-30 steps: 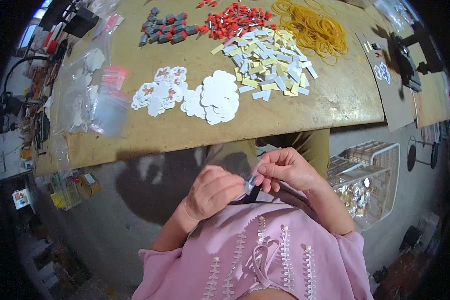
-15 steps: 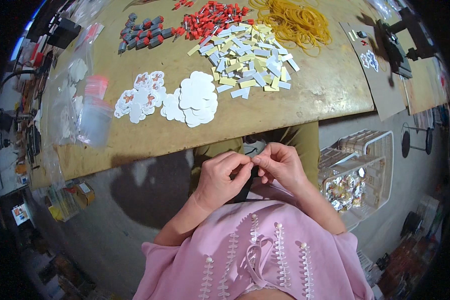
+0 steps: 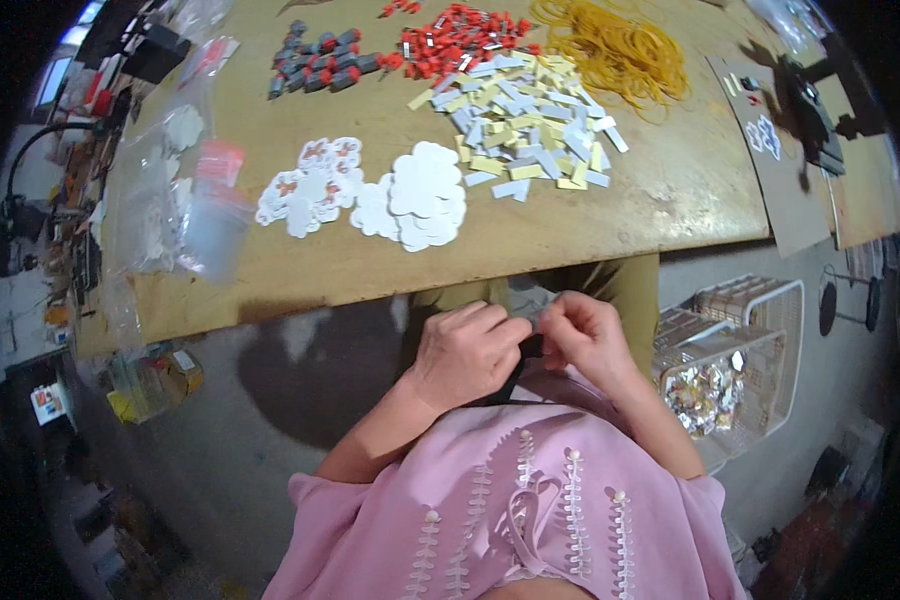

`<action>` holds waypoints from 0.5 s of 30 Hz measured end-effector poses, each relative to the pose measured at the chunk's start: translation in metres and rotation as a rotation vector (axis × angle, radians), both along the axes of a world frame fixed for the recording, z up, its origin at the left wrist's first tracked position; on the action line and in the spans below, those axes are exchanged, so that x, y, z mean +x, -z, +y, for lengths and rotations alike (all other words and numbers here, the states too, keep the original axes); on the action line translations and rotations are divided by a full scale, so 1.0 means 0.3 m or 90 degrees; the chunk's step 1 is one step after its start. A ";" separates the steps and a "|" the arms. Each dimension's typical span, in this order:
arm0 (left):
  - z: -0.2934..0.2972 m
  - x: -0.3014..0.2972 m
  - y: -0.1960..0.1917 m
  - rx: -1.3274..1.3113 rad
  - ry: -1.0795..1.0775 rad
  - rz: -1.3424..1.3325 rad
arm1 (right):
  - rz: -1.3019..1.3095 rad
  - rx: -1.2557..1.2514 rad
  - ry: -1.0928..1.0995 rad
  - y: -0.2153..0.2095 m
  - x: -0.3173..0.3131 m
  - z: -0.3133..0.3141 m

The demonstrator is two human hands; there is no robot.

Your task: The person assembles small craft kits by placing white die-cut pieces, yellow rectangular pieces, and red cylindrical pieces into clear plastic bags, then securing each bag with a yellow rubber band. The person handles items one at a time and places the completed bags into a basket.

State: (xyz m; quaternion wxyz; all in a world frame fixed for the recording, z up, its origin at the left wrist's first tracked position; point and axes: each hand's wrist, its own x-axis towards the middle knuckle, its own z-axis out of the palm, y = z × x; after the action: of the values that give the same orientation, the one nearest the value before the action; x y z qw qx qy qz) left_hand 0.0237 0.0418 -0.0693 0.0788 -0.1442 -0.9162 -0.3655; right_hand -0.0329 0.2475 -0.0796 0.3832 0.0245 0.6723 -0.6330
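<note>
Over my lap, just off the table's near edge, my left hand (image 3: 473, 350) is closed with its back turned up. Beside it my right hand (image 3: 588, 338) is closed too, thumb and fingers pinched together. The fingertips of both hands meet or nearly meet. Whatever they pinch is hidden or too small to name. Closest on the table lie a stack of white scalloped cutouts (image 3: 428, 195) and some cutouts with small brown figures (image 3: 313, 188). Behind them spreads a pile of pale yellow and light blue strips (image 3: 535, 130).
Farther back on the table (image 3: 670, 215) are grey cylindrical parts (image 3: 315, 68), red parts with metal pins (image 3: 460, 40) and yellow rubber bands (image 3: 620, 50). Clear plastic bags (image 3: 215, 225) lie at the left. A white basket (image 3: 770, 370) holding shiny packets stands at right on the floor.
My hands have curled more tightly, and the left has rolled so its back faces up. The whole scene has shifted slightly right in view. The piles on the table look the same.
</note>
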 end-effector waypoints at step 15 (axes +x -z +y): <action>-0.148 -0.003 -0.150 0.057 0.131 0.031 | 0.786 0.132 -0.403 -0.156 -0.039 0.018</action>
State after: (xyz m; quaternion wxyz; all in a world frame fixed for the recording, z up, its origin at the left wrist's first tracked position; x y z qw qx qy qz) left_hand 0.0227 -0.0027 -0.0245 0.0694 -0.2425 -0.8771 -0.4087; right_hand -0.0446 0.2527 -0.0330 0.0931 -0.4996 0.7988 -0.3219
